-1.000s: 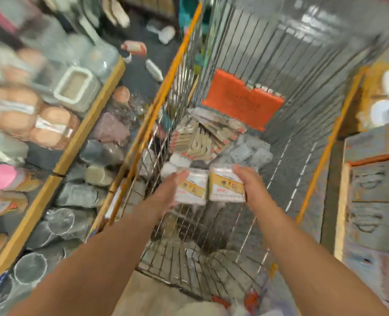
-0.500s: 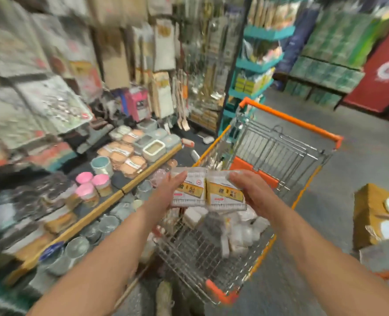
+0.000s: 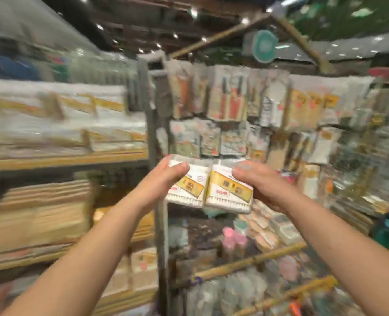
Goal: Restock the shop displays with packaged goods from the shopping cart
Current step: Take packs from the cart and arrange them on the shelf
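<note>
My left hand (image 3: 163, 179) grips a white packet with a yellow label (image 3: 189, 188), and my right hand (image 3: 259, 181) grips a second, matching packet (image 3: 228, 192). The two packets are held side by side at chest height, touching along their inner edges, in front of a dark upright post (image 3: 152, 124) between two displays. To the upper left, a wooden shelf (image 3: 63, 159) carries stacks of similar white and yellow packets (image 3: 104, 124). The shopping cart is out of view. Strong motion blur covers the whole frame.
A hanging display of packaged goods (image 3: 234, 99) fills the wall behind and to the right of my hands. Below it a lower shelf holds pink-lidded jars (image 3: 233, 238) and flat compacts (image 3: 264, 226). Stacked brown packs (image 3: 40, 215) sit on the lower left shelves.
I have lifted both packets out of the cart and turned up and left; the view swung from the cart basket to the shelves. Both hands kept their grip.
</note>
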`<state>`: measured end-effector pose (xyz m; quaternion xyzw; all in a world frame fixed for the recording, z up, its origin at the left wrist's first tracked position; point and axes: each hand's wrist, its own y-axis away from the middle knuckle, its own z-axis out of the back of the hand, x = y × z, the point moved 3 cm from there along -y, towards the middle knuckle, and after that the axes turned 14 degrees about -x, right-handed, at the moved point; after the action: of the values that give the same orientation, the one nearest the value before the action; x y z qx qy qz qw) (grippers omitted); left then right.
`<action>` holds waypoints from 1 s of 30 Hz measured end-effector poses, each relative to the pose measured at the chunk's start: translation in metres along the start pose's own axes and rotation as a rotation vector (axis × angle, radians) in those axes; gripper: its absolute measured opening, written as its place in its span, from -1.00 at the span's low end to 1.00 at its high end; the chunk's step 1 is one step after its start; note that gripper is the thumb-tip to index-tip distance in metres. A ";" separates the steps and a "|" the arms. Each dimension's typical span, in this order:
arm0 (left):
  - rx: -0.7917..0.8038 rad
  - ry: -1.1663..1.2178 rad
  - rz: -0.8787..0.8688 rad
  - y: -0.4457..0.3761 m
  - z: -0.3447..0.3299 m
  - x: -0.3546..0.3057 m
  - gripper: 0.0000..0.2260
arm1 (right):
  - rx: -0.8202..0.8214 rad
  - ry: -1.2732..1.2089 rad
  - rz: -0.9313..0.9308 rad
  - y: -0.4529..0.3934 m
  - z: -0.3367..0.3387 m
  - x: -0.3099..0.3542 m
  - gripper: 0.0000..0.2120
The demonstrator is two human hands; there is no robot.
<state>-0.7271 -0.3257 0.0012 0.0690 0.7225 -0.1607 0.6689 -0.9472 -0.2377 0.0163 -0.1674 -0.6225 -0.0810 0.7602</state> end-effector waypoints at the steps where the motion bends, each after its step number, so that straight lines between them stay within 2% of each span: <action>1: -0.026 -0.016 -0.014 -0.003 0.026 -0.008 -0.52 | 0.035 0.017 0.041 -0.012 -0.027 0.013 -0.73; 4: -0.139 -0.069 -0.081 -0.015 0.109 -0.037 -0.77 | 0.103 0.027 0.097 -0.044 -0.110 0.052 -0.66; 6: -0.222 -0.100 -0.149 -0.024 0.159 -0.057 -0.85 | 0.139 0.053 0.156 -0.062 -0.161 0.073 -0.62; 9: -0.281 -0.090 -0.203 -0.038 0.209 -0.075 -0.61 | 0.137 0.082 0.220 -0.085 -0.209 0.098 -0.68; 10: -0.293 -0.101 -0.218 -0.043 0.222 -0.079 -0.61 | 0.128 0.094 0.251 -0.092 -0.219 0.107 -0.66; 12: -0.328 -0.127 -0.251 -0.051 0.242 -0.083 -0.76 | 0.106 0.162 0.333 -0.108 -0.233 0.121 -0.51; 14: -0.361 -0.144 -0.294 -0.055 0.257 -0.087 -0.81 | 0.083 0.245 0.411 -0.120 -0.242 0.135 -0.41; 21: -0.487 -0.092 -0.321 -0.058 0.308 -0.083 -0.72 | 0.061 0.307 0.554 -0.167 -0.283 0.168 -0.49; 23: -0.533 -0.105 -0.323 -0.058 0.315 -0.080 -0.79 | 0.077 0.339 0.598 -0.176 -0.300 0.172 -0.45; 25: -0.542 -0.117 -0.322 -0.058 0.317 -0.079 -0.83 | 0.082 0.347 0.627 -0.182 -0.313 0.172 -0.44; 28: -0.543 -0.156 -0.319 -0.057 0.315 -0.077 -0.73 | 0.076 0.314 0.656 -0.185 -0.328 0.171 -0.43; 30: -0.527 -0.150 -0.323 -0.056 0.311 -0.076 -0.74 | 0.066 0.303 0.692 -0.184 -0.334 0.170 -0.42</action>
<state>-0.4437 -0.4707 0.0675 -0.2344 0.6897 -0.0768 0.6808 -0.6650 -0.5134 0.1542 -0.3293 -0.4121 0.1771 0.8309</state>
